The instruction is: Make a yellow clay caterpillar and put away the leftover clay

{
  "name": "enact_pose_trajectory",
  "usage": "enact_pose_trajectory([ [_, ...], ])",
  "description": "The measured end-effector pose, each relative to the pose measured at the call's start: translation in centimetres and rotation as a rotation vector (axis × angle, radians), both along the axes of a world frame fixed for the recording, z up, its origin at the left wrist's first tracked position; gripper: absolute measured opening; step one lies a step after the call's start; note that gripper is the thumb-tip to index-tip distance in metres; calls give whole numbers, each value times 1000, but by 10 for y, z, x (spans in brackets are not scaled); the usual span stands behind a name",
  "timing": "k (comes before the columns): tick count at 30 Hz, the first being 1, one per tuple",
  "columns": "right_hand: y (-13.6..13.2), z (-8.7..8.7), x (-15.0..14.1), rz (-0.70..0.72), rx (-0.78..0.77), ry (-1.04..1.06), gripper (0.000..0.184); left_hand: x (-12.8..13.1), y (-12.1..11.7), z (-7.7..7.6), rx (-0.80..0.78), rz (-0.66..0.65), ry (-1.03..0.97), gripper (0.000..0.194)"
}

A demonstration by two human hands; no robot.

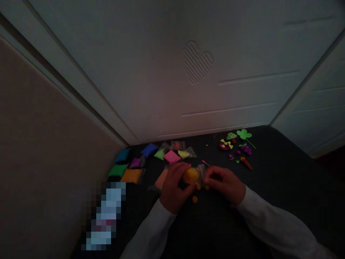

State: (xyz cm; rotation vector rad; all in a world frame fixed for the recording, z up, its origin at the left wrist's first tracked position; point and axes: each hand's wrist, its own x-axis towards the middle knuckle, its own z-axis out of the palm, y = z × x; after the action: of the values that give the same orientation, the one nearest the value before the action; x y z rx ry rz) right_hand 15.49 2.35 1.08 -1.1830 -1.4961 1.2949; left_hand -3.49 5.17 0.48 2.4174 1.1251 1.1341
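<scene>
My left hand (175, 189) curls around a yellow-orange lump of modelling clay (191, 175), fingers above it and thumb below. A clear zip bag (201, 172) shows just right of the lump. Beside that bag, my right hand (225, 183) has its thumb and fingertips pinched together; whatever is between them is too small to make out. Below the hands, a small orange ball (194, 199) lies on the dark tabletop, with smaller orange bits (207, 187) close to the fingers. A peach-coloured packet (161, 179) is partly hidden behind my left hand.
Coloured clay packets lie at left, including orange (131, 176), green (118, 171), blue (149, 150) and pink (171, 157). Small clay shapes sit at the back right: a green flower (244, 134), purple grapes (246, 150), a carrot (246, 163). A pink tool (205, 163) lies behind my hands. White panels (215, 100) rise behind.
</scene>
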Motion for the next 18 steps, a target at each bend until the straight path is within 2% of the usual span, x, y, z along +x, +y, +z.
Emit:
enact_pose_trajectory([
  [2,-1,1,0,-44,29,-57,19,2,-3,2,-4,33,-14,41],
  [6,-4,0,-4,-101,273,-321,12,6,-7,2,6,117,21,38],
  [8,-6,0,-6,-115,350,-383,9,8,-7,1,11,134,29,38],
  [12,-8,3,-4,-94,286,-322,10,6,-6,2,32,114,7,39],
  [15,-7,6,0,-33,213,-261,14,5,-6,3,0,89,-4,41],
  [18,-5,5,2,-34,187,-256,14,5,-7,2,-36,97,16,40],
])
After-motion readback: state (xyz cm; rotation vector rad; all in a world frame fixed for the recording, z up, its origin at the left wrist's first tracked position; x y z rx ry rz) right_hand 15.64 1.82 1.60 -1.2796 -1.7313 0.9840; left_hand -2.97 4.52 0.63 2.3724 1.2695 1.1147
